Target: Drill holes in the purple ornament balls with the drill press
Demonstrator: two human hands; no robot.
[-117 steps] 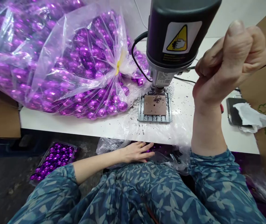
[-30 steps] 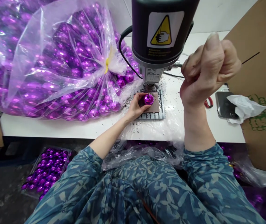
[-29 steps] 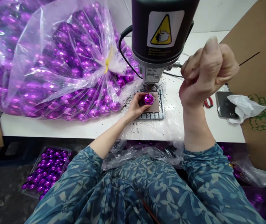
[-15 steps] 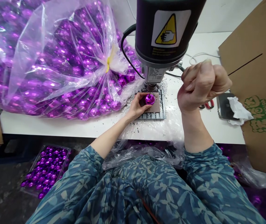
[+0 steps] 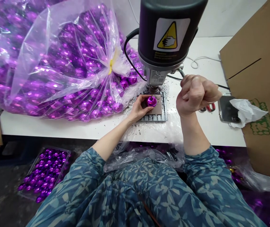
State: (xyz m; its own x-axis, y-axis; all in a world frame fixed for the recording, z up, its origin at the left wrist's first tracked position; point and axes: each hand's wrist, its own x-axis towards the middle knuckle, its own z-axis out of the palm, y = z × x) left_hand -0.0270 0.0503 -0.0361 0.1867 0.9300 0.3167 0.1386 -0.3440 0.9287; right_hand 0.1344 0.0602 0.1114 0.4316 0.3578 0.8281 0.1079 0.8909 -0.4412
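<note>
My left hand (image 5: 140,108) pinches a shiny purple faceted ball (image 5: 151,101) between thumb and fingers. The ball rests on a brown square pad (image 5: 158,109) on a grey slotted metal base plate (image 5: 155,118). Right above it is the chuck (image 5: 153,89) of a black drill press (image 5: 170,60), and the bit reaches down to the top of the ball. To the right of the machine, my right hand (image 5: 194,94) is closed in a fist around the drill press lever (image 5: 181,72). Most of that lever is hidden by the fingers.
A big clear bag of purple balls (image 5: 73,69), tied in yellow, fills the left. A tub of balls (image 5: 47,173) stands below. At right are red-handled scissors (image 5: 210,107), a phone (image 5: 228,108), crumpled tissue (image 5: 246,110) and a cardboard box (image 5: 250,72). Dark shavings litter the white table (image 5: 78,128).
My right hand has come down and a little to the left with the lever. My left hand and the ball stay in nearly the same place. The view has shifted slightly.
</note>
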